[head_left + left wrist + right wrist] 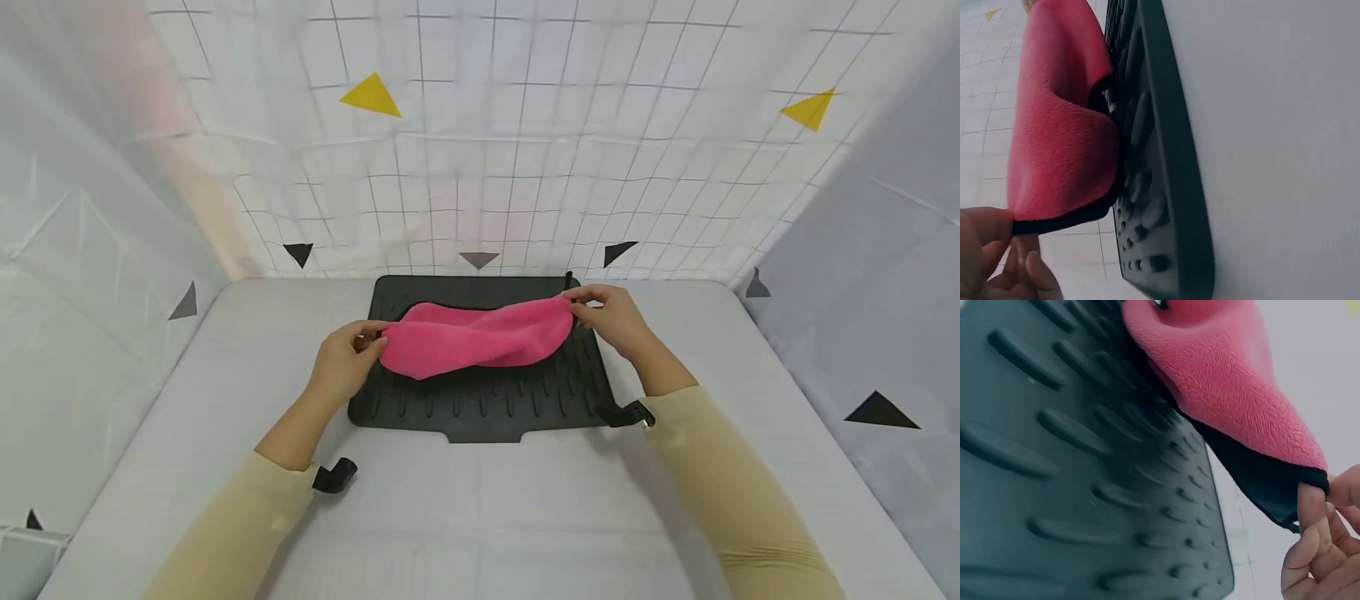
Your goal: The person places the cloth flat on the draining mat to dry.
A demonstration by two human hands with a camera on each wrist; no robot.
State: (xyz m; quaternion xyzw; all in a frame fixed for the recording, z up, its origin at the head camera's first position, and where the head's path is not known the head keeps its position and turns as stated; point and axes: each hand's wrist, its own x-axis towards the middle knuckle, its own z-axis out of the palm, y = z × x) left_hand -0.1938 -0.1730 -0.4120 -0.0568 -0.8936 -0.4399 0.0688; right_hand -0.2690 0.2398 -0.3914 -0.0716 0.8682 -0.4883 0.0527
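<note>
A pink plush cloth with a dark edge and underside is stretched between both hands above a dark green-black ribbed mat. At its left end my left hand pinches a corner between thumb and fingers; the left wrist view shows the cloth folded and drooping beside the mat's edge. My right hand pinches the opposite end, slightly farther back. In the right wrist view the dark underside of the cloth shows near those fingertips. The cloth's middle sags and is twisted, hiding part of the mat.
The mat lies on a white-covered table, its tab toward me. Behind stands a white sheet with a grid and triangle markers. Sheets hang at both sides. A black device is strapped at the left wrist, another at the right.
</note>
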